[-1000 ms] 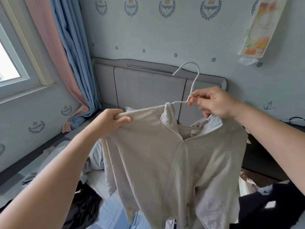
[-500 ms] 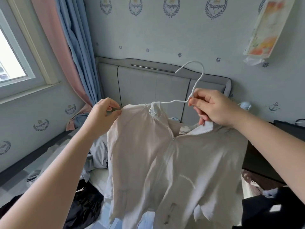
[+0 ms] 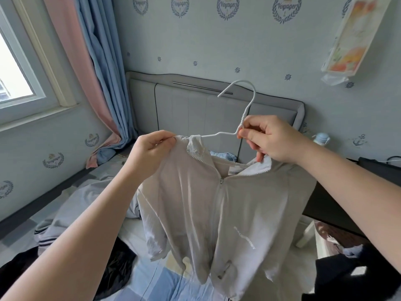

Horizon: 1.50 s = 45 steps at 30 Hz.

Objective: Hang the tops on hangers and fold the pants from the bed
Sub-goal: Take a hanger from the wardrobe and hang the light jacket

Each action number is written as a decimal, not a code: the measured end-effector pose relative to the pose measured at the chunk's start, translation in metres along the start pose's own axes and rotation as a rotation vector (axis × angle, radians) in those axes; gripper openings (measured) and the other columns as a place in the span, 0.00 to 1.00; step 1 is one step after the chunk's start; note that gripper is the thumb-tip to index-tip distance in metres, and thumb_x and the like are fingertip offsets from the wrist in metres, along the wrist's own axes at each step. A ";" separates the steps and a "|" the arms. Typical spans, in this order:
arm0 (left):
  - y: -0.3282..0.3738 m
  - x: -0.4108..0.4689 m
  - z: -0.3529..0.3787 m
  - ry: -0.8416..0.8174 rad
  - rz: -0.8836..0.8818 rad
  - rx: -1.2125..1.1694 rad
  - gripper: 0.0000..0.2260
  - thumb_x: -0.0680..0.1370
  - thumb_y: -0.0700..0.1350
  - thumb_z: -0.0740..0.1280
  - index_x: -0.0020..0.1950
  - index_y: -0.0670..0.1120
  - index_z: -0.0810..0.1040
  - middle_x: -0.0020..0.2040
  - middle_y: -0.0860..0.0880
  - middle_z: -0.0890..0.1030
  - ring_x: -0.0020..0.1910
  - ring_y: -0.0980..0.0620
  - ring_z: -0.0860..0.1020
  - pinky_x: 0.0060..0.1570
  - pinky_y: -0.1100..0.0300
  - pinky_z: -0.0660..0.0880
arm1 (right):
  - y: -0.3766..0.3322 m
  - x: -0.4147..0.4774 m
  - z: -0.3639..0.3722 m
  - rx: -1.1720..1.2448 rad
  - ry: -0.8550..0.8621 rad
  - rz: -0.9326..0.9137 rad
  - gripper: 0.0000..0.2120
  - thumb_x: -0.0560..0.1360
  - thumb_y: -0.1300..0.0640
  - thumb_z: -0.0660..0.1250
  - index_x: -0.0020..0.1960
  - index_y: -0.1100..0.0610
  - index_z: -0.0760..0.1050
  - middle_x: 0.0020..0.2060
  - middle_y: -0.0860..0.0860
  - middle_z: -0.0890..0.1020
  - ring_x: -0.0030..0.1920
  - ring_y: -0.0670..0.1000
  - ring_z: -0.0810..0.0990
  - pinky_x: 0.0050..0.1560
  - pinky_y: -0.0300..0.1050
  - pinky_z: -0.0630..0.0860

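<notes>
A beige zip-up jacket (image 3: pixel 217 209) hangs in the air in front of me, over the bed (image 3: pixel 152 276). A white wire hanger (image 3: pixel 245 109) runs through its neck, hook upward. My right hand (image 3: pixel 271 140) grips the hanger at the base of the hook, with fingers also on the jacket's right collar. My left hand (image 3: pixel 152 148) pinches the jacket's left shoulder where the hanger's arm goes in. The jacket hides the hanger's right arm.
Several garments lie on the bed: a grey one (image 3: pixel 71 211) at left, dark ones (image 3: pixel 117 268) below, a blue one (image 3: pixel 225 156) by the grey headboard (image 3: pixel 195 109). A black desk (image 3: pixel 338 205) stands at right. Curtains (image 3: pixel 86 68) and a window (image 3: pixel 13 68) are at left.
The jacket's left shoulder has been drawn further over the hanger's arm, and my left hand has shifted right and up along it. My right hand keeps its hold at the hook.
</notes>
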State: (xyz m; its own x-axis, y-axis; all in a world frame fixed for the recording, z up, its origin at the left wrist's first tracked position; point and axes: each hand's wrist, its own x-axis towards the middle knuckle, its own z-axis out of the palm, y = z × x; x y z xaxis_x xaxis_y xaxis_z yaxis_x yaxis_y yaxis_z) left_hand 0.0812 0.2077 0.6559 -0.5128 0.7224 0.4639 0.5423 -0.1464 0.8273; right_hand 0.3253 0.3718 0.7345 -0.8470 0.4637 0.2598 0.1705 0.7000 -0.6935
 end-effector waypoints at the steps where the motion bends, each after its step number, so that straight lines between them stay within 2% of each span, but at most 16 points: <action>1: 0.001 0.000 0.001 0.013 -0.007 -0.013 0.11 0.80 0.39 0.67 0.43 0.53 0.83 0.40 0.53 0.83 0.40 0.56 0.77 0.45 0.58 0.73 | -0.001 -0.001 0.001 -0.008 -0.013 0.014 0.09 0.83 0.62 0.62 0.45 0.58 0.77 0.29 0.54 0.71 0.25 0.43 0.68 0.30 0.52 0.82; 4: 0.001 -0.001 0.005 -0.017 0.019 0.093 0.08 0.81 0.39 0.65 0.45 0.49 0.80 0.40 0.49 0.81 0.39 0.55 0.74 0.43 0.57 0.71 | -0.001 -0.001 0.005 -0.033 0.007 0.040 0.08 0.82 0.60 0.63 0.46 0.59 0.77 0.31 0.57 0.74 0.23 0.45 0.71 0.34 0.60 0.82; 6: 0.004 -0.002 0.010 -0.093 0.063 0.190 0.07 0.81 0.42 0.66 0.46 0.53 0.78 0.39 0.55 0.81 0.37 0.59 0.74 0.39 0.63 0.70 | 0.000 -0.002 0.009 -0.041 0.036 0.041 0.07 0.82 0.60 0.64 0.46 0.58 0.77 0.31 0.55 0.77 0.24 0.49 0.75 0.35 0.62 0.81; 10: 0.010 -0.002 0.033 -0.117 0.157 0.295 0.07 0.81 0.42 0.66 0.48 0.54 0.78 0.39 0.55 0.80 0.40 0.58 0.75 0.39 0.67 0.69 | 0.010 -0.006 0.013 -0.025 0.105 0.061 0.08 0.81 0.59 0.65 0.45 0.54 0.80 0.32 0.49 0.82 0.32 0.51 0.82 0.36 0.46 0.80; 13: 0.001 0.001 0.050 -0.101 0.107 0.223 0.05 0.81 0.42 0.66 0.50 0.49 0.81 0.36 0.51 0.79 0.36 0.53 0.74 0.38 0.61 0.70 | 0.036 -0.025 0.001 -0.125 0.183 0.086 0.03 0.79 0.57 0.69 0.48 0.51 0.81 0.40 0.46 0.85 0.44 0.46 0.83 0.50 0.43 0.78; 16: -0.014 0.004 0.061 -0.086 0.064 0.151 0.05 0.81 0.43 0.66 0.49 0.51 0.81 0.30 0.56 0.75 0.28 0.56 0.68 0.29 0.67 0.65 | 0.072 -0.067 -0.018 -0.165 0.245 0.204 0.03 0.78 0.54 0.70 0.52 0.49 0.80 0.47 0.44 0.84 0.51 0.42 0.82 0.58 0.43 0.76; 19: -0.021 0.010 0.080 -0.102 0.066 0.095 0.06 0.81 0.43 0.67 0.48 0.53 0.80 0.30 0.59 0.76 0.28 0.58 0.70 0.28 0.69 0.66 | 0.102 -0.115 -0.031 -0.166 0.288 0.369 0.04 0.80 0.53 0.67 0.48 0.50 0.81 0.42 0.56 0.84 0.46 0.56 0.82 0.52 0.53 0.75; 21: -0.019 0.013 0.099 -0.139 0.082 0.056 0.08 0.81 0.44 0.67 0.47 0.57 0.80 0.31 0.60 0.77 0.28 0.59 0.70 0.28 0.69 0.66 | 0.114 -0.142 -0.037 -0.177 0.300 0.450 0.09 0.80 0.52 0.66 0.44 0.51 0.81 0.40 0.63 0.81 0.39 0.61 0.77 0.44 0.50 0.70; 22: -0.017 0.014 0.110 -0.157 0.092 0.048 0.08 0.81 0.44 0.67 0.46 0.58 0.79 0.31 0.60 0.76 0.28 0.59 0.70 0.27 0.69 0.66 | 0.117 -0.154 -0.040 -0.182 0.310 0.475 0.10 0.81 0.52 0.65 0.43 0.52 0.81 0.38 0.64 0.79 0.36 0.58 0.74 0.42 0.48 0.67; 25: -0.008 0.015 0.148 -0.216 0.132 0.021 0.08 0.80 0.47 0.66 0.45 0.60 0.77 0.32 0.58 0.77 0.28 0.58 0.70 0.28 0.68 0.66 | 0.119 -0.189 -0.050 -0.200 0.356 0.532 0.12 0.81 0.52 0.64 0.42 0.54 0.80 0.33 0.61 0.75 0.34 0.49 0.70 0.38 0.46 0.64; 29: 0.012 0.012 0.205 -0.334 0.208 -0.038 0.04 0.79 0.50 0.65 0.47 0.59 0.77 0.31 0.56 0.75 0.27 0.57 0.69 0.27 0.67 0.64 | 0.116 -0.245 -0.065 -0.225 0.478 0.588 0.10 0.82 0.55 0.64 0.45 0.53 0.82 0.38 0.63 0.80 0.36 0.49 0.72 0.40 0.43 0.67; 33: 0.043 -0.001 0.270 -0.462 0.271 -0.110 0.05 0.80 0.47 0.66 0.47 0.56 0.78 0.29 0.58 0.73 0.27 0.58 0.68 0.27 0.69 0.63 | 0.109 -0.304 -0.077 -0.242 0.610 0.622 0.10 0.82 0.56 0.64 0.46 0.50 0.82 0.38 0.55 0.82 0.39 0.56 0.78 0.44 0.46 0.72; 36: 0.072 -0.017 0.318 -0.584 0.327 -0.169 0.07 0.81 0.44 0.67 0.46 0.56 0.78 0.28 0.57 0.73 0.27 0.58 0.68 0.27 0.70 0.63 | 0.105 -0.346 -0.089 -0.281 0.690 0.650 0.14 0.82 0.56 0.64 0.39 0.45 0.78 0.31 0.44 0.77 0.32 0.42 0.71 0.37 0.40 0.67; 40: 0.112 -0.039 0.377 -0.743 0.377 -0.278 0.08 0.82 0.44 0.66 0.47 0.56 0.80 0.29 0.55 0.74 0.27 0.59 0.67 0.27 0.69 0.63 | 0.103 -0.404 -0.111 -0.296 0.714 0.719 0.14 0.82 0.55 0.63 0.39 0.58 0.76 0.34 0.58 0.76 0.34 0.48 0.70 0.38 0.46 0.63; 43: 0.147 -0.060 0.423 -0.819 0.389 -0.328 0.08 0.82 0.44 0.67 0.48 0.57 0.81 0.30 0.57 0.76 0.28 0.59 0.69 0.28 0.68 0.65 | 0.097 -0.457 -0.127 -0.266 0.764 0.767 0.12 0.83 0.55 0.63 0.42 0.55 0.78 0.37 0.57 0.79 0.37 0.52 0.74 0.41 0.46 0.66; 45: 0.170 -0.076 0.454 -0.879 0.403 -0.338 0.09 0.81 0.44 0.67 0.48 0.58 0.81 0.35 0.58 0.80 0.33 0.59 0.75 0.33 0.69 0.70 | 0.094 -0.495 -0.135 -0.255 0.829 0.807 0.12 0.82 0.57 0.63 0.42 0.54 0.79 0.37 0.53 0.80 0.38 0.46 0.75 0.41 0.42 0.68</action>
State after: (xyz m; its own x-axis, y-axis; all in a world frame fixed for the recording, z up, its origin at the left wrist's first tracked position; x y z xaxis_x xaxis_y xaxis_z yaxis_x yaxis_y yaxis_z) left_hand 0.5147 0.4350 0.6175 0.4095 0.7973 0.4434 0.2808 -0.5726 0.7703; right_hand 0.8286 0.2815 0.6320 0.1206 0.9657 0.2301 0.6810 0.0882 -0.7270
